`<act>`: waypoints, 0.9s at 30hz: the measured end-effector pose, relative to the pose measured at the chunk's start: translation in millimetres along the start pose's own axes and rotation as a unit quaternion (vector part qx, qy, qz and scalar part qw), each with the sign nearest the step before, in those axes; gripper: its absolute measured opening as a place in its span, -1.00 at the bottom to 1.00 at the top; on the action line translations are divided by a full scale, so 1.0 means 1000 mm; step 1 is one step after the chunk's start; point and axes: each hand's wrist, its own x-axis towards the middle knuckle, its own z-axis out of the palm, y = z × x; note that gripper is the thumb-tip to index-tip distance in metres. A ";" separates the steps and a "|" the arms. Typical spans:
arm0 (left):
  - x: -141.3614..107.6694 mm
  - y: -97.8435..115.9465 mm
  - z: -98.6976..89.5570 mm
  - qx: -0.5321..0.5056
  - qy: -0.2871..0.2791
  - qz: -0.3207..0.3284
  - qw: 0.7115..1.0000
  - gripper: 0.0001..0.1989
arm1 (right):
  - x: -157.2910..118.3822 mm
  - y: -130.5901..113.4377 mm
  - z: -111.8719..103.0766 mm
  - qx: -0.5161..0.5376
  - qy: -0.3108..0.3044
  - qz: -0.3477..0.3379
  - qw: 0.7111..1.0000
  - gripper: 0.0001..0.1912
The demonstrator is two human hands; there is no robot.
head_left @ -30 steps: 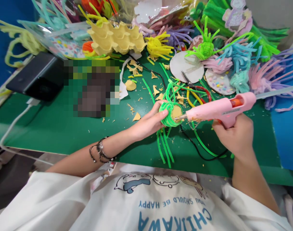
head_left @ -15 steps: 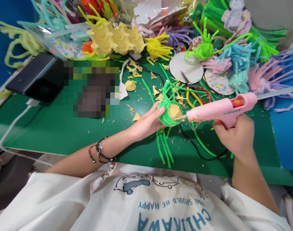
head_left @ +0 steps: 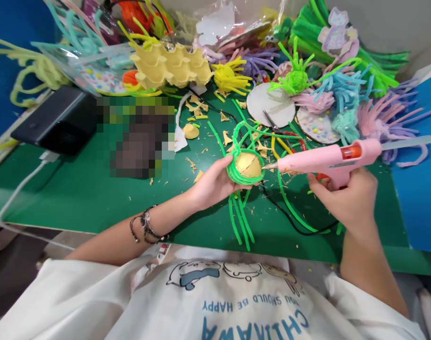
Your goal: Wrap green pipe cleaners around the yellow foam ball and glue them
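Observation:
My left hand (head_left: pixel 215 185) grips a ball wound with green pipe cleaners (head_left: pixel 244 180). A tan, egg-shaped core (head_left: pixel 249 165) with a dark seam line shows through its opening. Loose green strands hang below the ball, and others loop above it. In my right hand (head_left: pixel 355 200) is a pink glue gun (head_left: pixel 312 159) with a clear glue stick in its rear. Its metal nozzle points left, at the ball's right edge; whether it touches is too small to tell.
Scissors (head_left: pixel 271 120) lie partly on a white disc (head_left: pixel 259 101) beyond the ball. Tan scraps surround them. Yellow egg carton (head_left: pixel 171 66) and pipe-cleaner bundles line the back. Black power bank (head_left: pixel 55 120) stands left. A black cord (head_left: pixel 289 218) runs below the gun.
The ball has turned in my left hand and moved slightly left, so more of the tan core and its seam show. The nozzle is now at the ball's upper right side.

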 end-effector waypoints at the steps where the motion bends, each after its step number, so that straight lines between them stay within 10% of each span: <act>1: 0.000 0.000 0.000 0.001 -0.004 0.000 1.000 -0.58 | 0.000 0.001 -0.001 -0.002 0.005 0.008 1.000 -0.64; 15: -0.001 0.000 0.000 -0.025 -0.018 -0.007 1.000 -0.61 | -0.007 0.075 -0.022 -0.036 0.041 0.287 0.956 -0.66; 27: -0.003 0.006 0.007 0.037 -0.017 -0.031 0.999 -0.46 | -0.044 0.118 -0.035 -0.122 -0.058 0.279 0.951 -0.55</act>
